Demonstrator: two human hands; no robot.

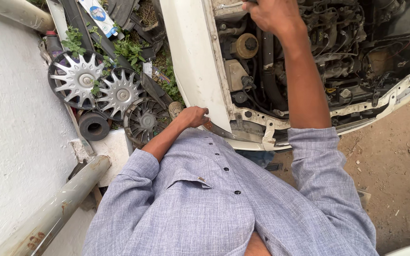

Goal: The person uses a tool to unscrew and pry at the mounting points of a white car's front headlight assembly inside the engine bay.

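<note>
I look straight down over my grey buttoned shirt at the open engine bay (338, 61) of a white car. My left hand (194, 116) rests on the edge of the white fender (191, 52) near the front corner, fingers curled over it. My right hand (274, 15) reaches up into the engine bay at the top of the frame, fingers closed around something hidden from view. Just left of that hand sit a yellowish round cap (247, 46) and a pale fluid tank (235, 74).
Three silver wheel covers (78, 78) lie among weeds and scrap plastic beside the car. A black rubber ring (93, 125) sits below them. A white wall (10, 132) and grey pipe (58, 208) run along the left. Bare dirt ground (395, 170) lies at right.
</note>
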